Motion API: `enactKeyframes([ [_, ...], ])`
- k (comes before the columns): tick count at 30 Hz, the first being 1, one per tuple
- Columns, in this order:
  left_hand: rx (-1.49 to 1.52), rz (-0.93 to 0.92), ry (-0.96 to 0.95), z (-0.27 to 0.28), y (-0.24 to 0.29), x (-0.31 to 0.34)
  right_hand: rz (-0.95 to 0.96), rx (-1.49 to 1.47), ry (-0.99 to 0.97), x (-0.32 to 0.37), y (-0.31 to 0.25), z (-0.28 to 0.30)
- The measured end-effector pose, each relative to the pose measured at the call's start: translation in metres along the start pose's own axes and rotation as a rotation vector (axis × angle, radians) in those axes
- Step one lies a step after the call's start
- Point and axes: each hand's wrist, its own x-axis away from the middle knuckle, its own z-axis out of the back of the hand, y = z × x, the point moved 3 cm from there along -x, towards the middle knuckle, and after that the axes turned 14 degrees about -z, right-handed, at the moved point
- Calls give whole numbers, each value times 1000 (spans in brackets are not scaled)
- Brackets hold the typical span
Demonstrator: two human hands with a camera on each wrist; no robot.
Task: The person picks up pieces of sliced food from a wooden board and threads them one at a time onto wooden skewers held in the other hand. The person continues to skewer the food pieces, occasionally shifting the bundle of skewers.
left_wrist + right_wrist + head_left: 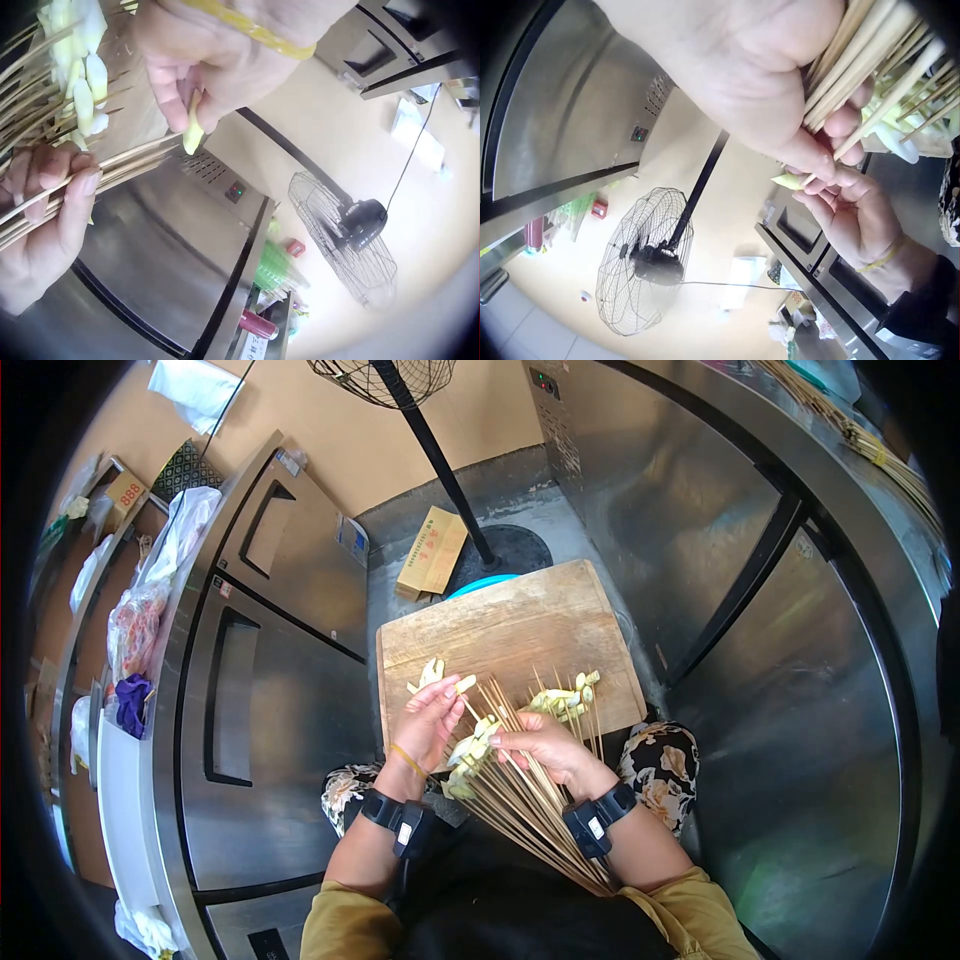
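A pale yellow-green piece (pixel 466 683) is above the near half of the wooden board (pixel 500 610), pinched between thumb and fingertips of the left hand (pixel 428 722); a skewer's end meets it. The right hand (pixel 545 745) grips several bare skewers (pixel 135 166) near the board's near edge. Pale threaded pieces (pixel 565 702) lie toward the right edge, and loose pieces (pixel 430 672) toward the left edge, partly behind the left hand. Hands and a fan of loaded skewers (pixel 530 820) cover much of the near edge. Beyond the far edge, a carton (pixel 432 555) is beside the round black stand base (pixel 520 547). Steel cabinets flank the board at left (pixel 290 740) and right (pixel 690 490). The wrist views reveal the electric fan's (pixel 658 262) motor, cut off in the head view; the left wrist view adds a red cylinder (pixel 259 324). Both forearms reach from the near side, converging, the left wrist in a yellow band (pixel 408 762).
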Motion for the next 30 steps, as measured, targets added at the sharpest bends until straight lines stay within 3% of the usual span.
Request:
enactKeyframes([
  [9,-316,-162,49,-11,7,8,3,10,26,-2,3,1],
  [12,-393,-233,-21,-11,1,11,21,1,19,-3,4,3],
  [18,-276,-139,29,-12,-13,20,25,-7,58,1,2,2],
  [30,-495,-234,-172,-4,-33,31,138,52,129,5,-1,5],
])
